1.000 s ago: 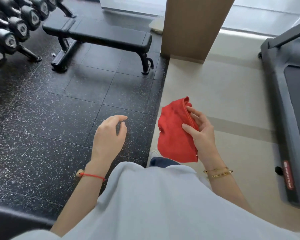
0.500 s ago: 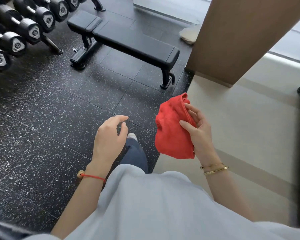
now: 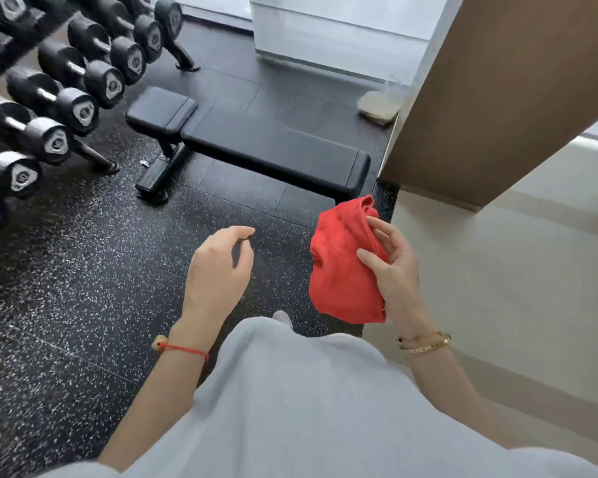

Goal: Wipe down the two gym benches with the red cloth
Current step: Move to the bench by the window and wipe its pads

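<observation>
head view: red cloth (image 3: 342, 270) bunched up, pinched in right hand (image 3: 399, 270) by thumb and fingers. left hand (image 3: 218, 270) holding nothing, fingers loosely curled. black bench (image 3: 273, 150) on the dark floor, ahead and a bit to the left of the cloth, not touching. long side running left to right. right hand nearer its close end, so probably first to reach. only one bench in sight.
</observation>
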`<move>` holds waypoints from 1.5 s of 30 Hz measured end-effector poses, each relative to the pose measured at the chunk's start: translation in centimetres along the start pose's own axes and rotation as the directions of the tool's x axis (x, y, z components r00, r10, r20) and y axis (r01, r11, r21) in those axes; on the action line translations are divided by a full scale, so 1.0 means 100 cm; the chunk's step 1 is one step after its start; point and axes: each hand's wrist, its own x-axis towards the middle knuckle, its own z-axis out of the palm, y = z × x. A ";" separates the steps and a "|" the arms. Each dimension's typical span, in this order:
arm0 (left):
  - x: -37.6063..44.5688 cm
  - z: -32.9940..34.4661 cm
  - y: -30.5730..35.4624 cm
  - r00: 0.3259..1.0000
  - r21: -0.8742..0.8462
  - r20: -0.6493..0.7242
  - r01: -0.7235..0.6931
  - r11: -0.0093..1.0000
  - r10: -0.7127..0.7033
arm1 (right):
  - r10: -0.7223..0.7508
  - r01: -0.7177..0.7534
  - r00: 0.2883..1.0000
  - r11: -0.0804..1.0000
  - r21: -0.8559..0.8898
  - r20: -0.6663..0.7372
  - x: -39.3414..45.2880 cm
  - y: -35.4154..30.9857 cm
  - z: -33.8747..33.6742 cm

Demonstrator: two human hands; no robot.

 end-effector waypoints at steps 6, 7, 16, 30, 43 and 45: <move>0.078 0.001 -0.010 0.999 -0.012 0.048 0.019 1.000 -0.018 | 0.023 -0.023 1.000 1.000 0.005 -0.019 0.069 -0.004 0.037; 0.090 0.003 -0.012 0.998 -0.012 0.057 0.024 1.000 -0.023 | 0.028 -0.028 0.999 1.000 0.005 -0.023 0.081 -0.003 0.041; 0.225 0.035 -0.022 0.996 -0.003 0.089 0.022 1.000 -0.022 | 0.048 -0.049 0.996 0.999 -0.010 -0.072 0.207 -0.001 0.060; 0.429 0.108 -0.012 0.992 0.028 0.123 -0.033 0.999 0.029 | 0.088 -0.094 0.992 0.994 -0.055 -0.093 0.417 -0.011 0.072; 0.547 0.170 -0.041 0.936 0.052 0.308 -0.193 0.980 0.169 | 0.138 -0.158 0.945 0.986 -0.045 -0.296 0.523 0.024 0.104; 0.558 0.186 -0.047 0.932 0.047 0.319 -0.200 0.979 0.175 | 0.129 -0.153 0.942 0.987 -0.055 -0.309 0.537 0.038 0.102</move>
